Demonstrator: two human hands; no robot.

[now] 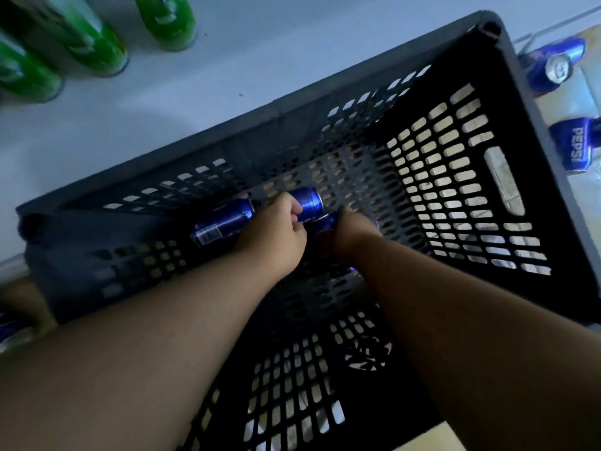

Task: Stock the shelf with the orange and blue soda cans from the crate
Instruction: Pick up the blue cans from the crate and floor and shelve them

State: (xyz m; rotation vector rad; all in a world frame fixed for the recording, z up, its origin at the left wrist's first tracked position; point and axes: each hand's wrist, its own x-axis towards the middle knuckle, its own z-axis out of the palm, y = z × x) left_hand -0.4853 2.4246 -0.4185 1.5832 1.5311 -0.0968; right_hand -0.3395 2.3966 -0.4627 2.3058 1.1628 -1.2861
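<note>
Three blue cans are seen lying on their sides at the bottom of the dark crate (507,102), close to its far-left wall. One can (224,222) lies free, just left of the left hand (276,232). A second can (309,203) is held by that hand, with the fingers curled over its near end. A third can (325,222) is largely hidden under the right hand (353,232), whose fingers are wrapped round it; how tightly cannot be told. No orange cans are visible in the crate.

The cans are judged stiff if full, moderately heavy for their size, smooth and somewhat slippery, and prone to denting if squeezed hard or dropped. They will roll while lying down. Hold is best taken round the middle of the body, with thumb opposite fingers, so each can be turned upright on the way out.

Both grips are closed to about a can's width, one can in each. Outside the crate, at the right, two more blue cans (553,66) (577,144) are seen. Green bottles (97,43) stand on the pale surface (227,60) beyond the crate.
</note>
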